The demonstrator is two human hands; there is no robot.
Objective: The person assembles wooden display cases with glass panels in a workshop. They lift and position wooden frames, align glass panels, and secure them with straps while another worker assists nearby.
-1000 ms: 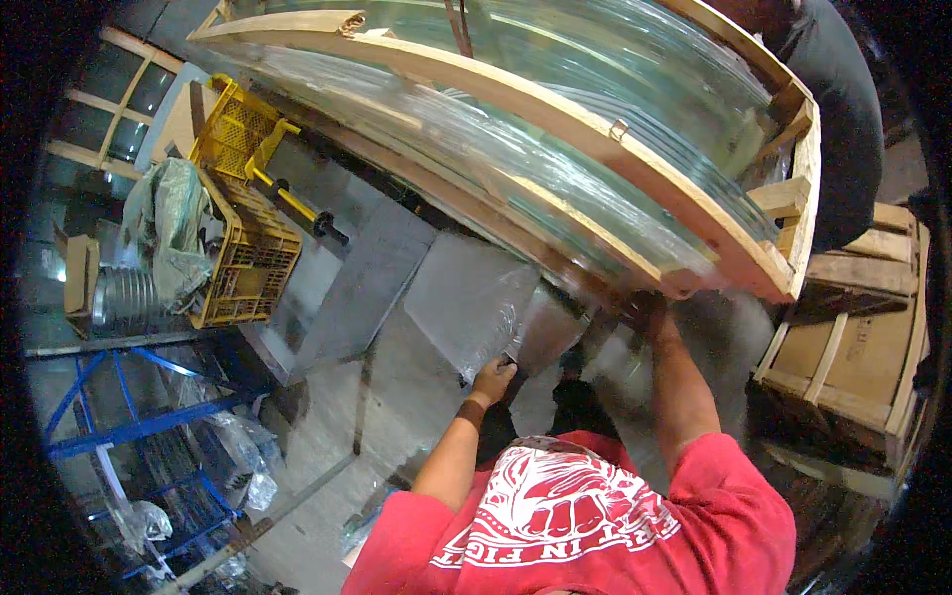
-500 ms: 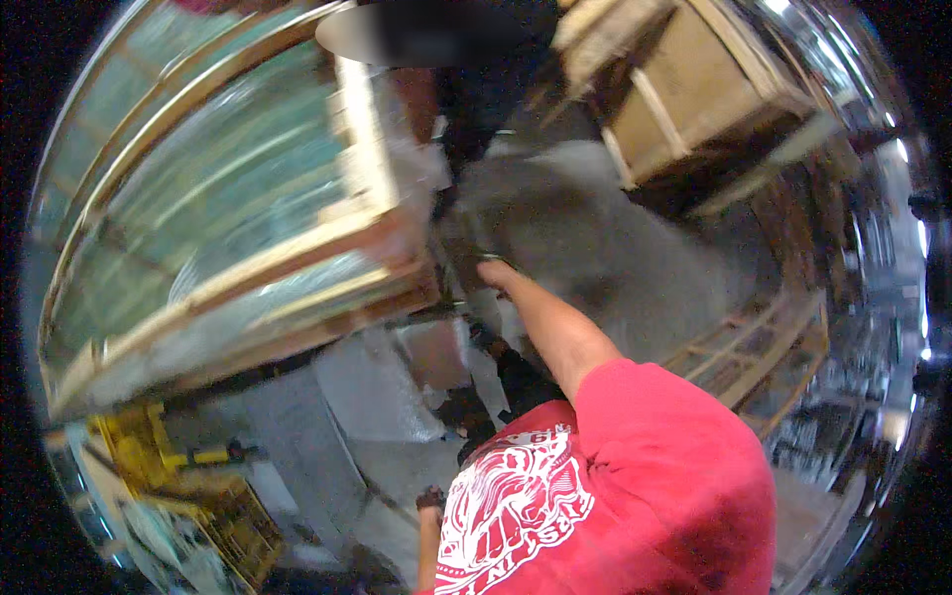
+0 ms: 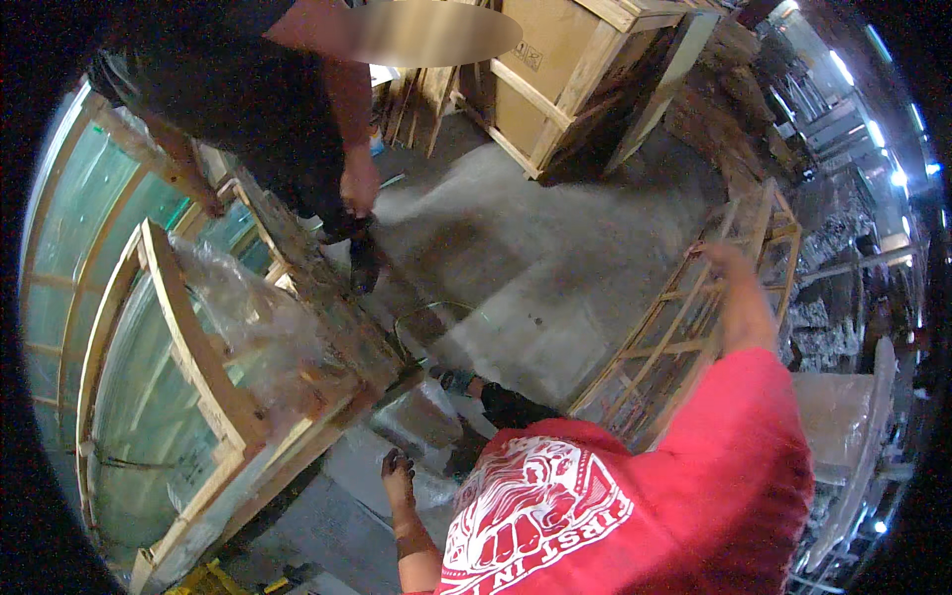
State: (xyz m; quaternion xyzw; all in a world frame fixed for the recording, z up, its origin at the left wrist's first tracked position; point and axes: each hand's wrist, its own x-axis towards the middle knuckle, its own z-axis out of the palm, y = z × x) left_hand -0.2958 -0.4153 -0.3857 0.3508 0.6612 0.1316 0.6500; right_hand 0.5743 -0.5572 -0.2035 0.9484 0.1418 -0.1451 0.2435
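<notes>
My right arm stretches out to the right, and my right hand (image 3: 726,260) is at a slatted wooden frame (image 3: 662,349) on the floor. It overlaps the frame's upper part; blur hides whether the fingers touch or grip it. Down at my left side, my left hand (image 3: 399,466) hangs with loosely bent fingers and nothing visible in it. The hand looks dark, beside a sheet of clear plastic wrap (image 3: 421,412). Left of it stands a wood-framed crate (image 3: 288,436) with greenish glass-like panels (image 3: 149,397) and loose plastic film (image 3: 238,297).
A co-worker in dark clothes (image 3: 238,109) stands at the upper left, one hand (image 3: 359,183) hanging down. A large cardboard-and-wood crate (image 3: 535,84) stands at the far side. A thin loop of strap (image 3: 436,305) lies on the concrete floor (image 3: 555,268). Wrapped stacks (image 3: 838,416) line the right.
My view has turned right. My right hand has swung from near the glass crate to the slatted frame. The co-worker's body and hands now show more fully at the upper left.
</notes>
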